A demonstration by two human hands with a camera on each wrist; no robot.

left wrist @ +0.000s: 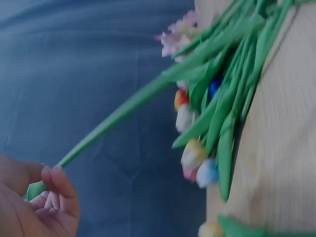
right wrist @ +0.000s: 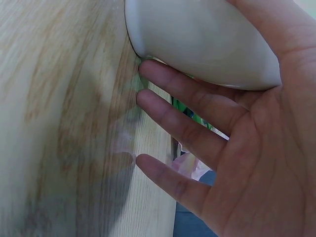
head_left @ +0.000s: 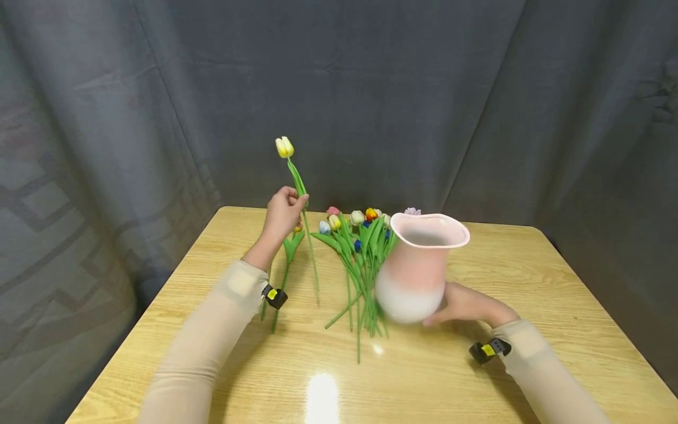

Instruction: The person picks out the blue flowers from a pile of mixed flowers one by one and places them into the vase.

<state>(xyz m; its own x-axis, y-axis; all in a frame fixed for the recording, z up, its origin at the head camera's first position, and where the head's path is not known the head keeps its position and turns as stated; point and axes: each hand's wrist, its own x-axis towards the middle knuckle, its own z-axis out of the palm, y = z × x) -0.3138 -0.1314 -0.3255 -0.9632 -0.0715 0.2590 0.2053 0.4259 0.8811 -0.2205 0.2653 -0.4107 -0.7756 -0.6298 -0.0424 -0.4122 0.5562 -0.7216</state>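
1. Yellow tulip point(head_left: 284, 147), 11 o'clock over the desk point(head_left: 424, 383): probably light, bendy; left hand point(head_left: 284, 217) pinches its stem point(head_left: 311, 253), the sensible hold.
2. Vase point(head_left: 421, 271), 2 o'clock: likely slick, breakable; cradle its belly; right hand point(head_left: 468, 303) touches it, fingers spread.

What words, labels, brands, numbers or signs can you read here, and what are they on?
None: no readable text in any of the three views.
Pink-and-white vase: no lettering on the side that shows.
Yellow tulip in the left hand: no tag seen.
Black devices on the wrists: yellow patches, too small to tell whether anything is printed there.
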